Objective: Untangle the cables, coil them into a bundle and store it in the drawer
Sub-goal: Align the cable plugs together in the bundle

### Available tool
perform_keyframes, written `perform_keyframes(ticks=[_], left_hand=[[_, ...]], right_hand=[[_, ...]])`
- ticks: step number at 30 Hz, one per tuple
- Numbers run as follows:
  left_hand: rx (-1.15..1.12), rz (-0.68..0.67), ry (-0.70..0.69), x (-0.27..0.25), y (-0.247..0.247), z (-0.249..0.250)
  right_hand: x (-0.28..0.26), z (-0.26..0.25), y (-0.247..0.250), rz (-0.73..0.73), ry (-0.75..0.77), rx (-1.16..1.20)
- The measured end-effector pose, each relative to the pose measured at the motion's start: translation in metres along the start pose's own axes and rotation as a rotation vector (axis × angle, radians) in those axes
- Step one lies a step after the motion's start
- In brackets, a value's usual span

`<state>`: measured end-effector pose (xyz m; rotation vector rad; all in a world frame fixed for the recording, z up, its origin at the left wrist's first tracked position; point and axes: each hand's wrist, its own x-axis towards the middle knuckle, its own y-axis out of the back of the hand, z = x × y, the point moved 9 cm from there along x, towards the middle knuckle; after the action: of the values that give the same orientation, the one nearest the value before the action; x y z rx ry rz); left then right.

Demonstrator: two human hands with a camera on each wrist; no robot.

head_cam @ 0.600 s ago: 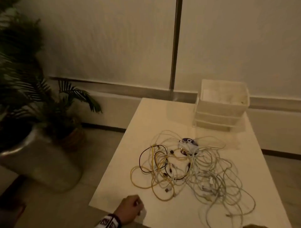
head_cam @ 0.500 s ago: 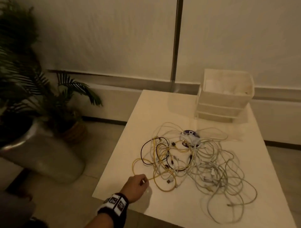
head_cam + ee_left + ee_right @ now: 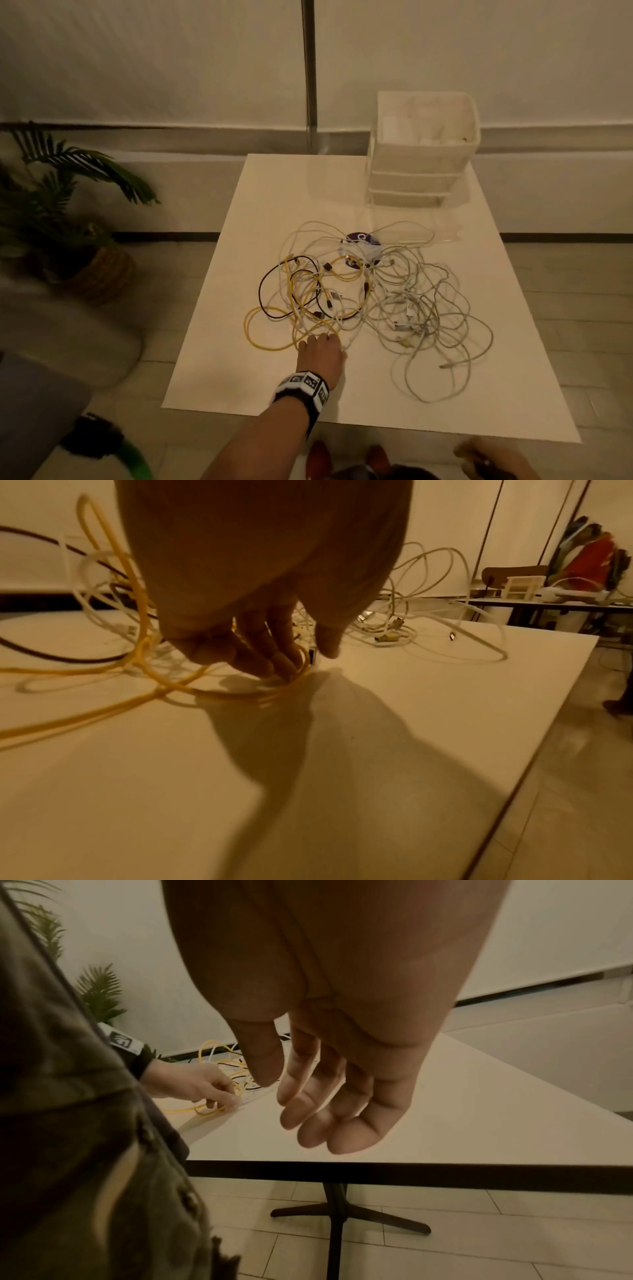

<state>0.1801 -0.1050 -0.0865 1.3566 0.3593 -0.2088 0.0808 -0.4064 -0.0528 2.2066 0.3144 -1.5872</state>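
Left hand (image 3: 320, 354) curls its grip onto a yellow cable loop (image 3: 219, 693) at the near edge of the tangled cable pile (image 3: 370, 301) on the white surface (image 3: 428, 407); right hand (image 3: 329, 1053) hangs relaxed, fingers loose, holding nothing.

Cable tangle (image 3: 363, 301) sprawls over the middle of the white table (image 3: 239, 387), loops reaching close to the right edge. Bare tabletop lies along the near edge and down the left side, also a strip at the far left corner. Stacked drawer unit (image 3: 419, 171) blocks the far right corner, top drawer open upward (contents unclear). Left hand (image 3: 320, 354) sits at the tangle's near edge, fingers (image 3: 274, 653) down among yellow cable (image 3: 143, 653) loops. Right hand (image 3: 329, 1096) hangs off the near edge, clear of the tabletop. Potted palm (image 3: 51, 205) stands left of the table, apart from it.
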Motion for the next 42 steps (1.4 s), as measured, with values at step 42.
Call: perform_keyframes(ticks=[42], left_hand=[[-1.673, 0.161, -0.539, -0.08, 0.33, 0.045]], right_hand=[[-0.25, -0.299, -0.072, -0.447, 1.204, -0.069]])
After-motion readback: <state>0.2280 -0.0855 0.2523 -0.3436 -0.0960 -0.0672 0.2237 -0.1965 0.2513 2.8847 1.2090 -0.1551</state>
